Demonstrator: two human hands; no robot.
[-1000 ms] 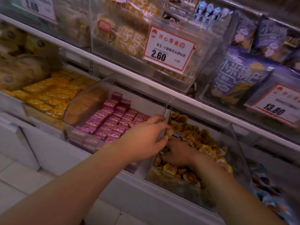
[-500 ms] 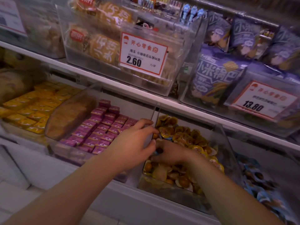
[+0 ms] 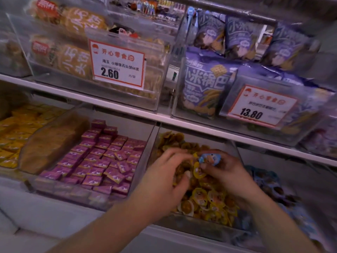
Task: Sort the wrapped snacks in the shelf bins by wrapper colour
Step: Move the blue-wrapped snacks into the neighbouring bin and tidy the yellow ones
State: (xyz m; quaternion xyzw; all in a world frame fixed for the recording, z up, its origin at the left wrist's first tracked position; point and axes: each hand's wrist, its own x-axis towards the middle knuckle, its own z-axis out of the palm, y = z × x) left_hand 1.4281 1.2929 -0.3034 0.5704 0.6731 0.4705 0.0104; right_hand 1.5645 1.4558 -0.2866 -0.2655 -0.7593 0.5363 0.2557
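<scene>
blue wrapping marks the one small snack (image 3: pixel 209 159) that the right hand (image 3: pixel 225 173) pinches between its fingertips, lifted just above the heap of yellow-wrapped snacks (image 3: pixel 209 198) in the clear middle bin (image 3: pixel 191 228). the grip of that hand is curled tight round the blue piece. the left hand (image 3: pixel 164 185) reaches into the same bin just beside it, fingers loosely spread and bent over the yellow pile, thumb near a yellow wrapper; whether it pinches anything i cannot tell. both forearms come in from the bottom edge.

left of this bin, behind a clear divider, lie rows of purple-wrapped squares (image 3: pixel 102 161), and further left yellow-orange packets (image 3: pixel 14 136). right of the yellow bin, a bin of blue-wrapped snacks (image 3: pixel 268 181) shows, blurred. on the white shelf (image 3: pixel 127 111) above stand clear boxes with tan biscuit bags (image 3: pixel 73 57), purple bags (image 3: pixel 204 84), and price cards reading 2.60 (image 3: pixel 116 64) and 13.80 (image 3: pixel 259 106).
</scene>
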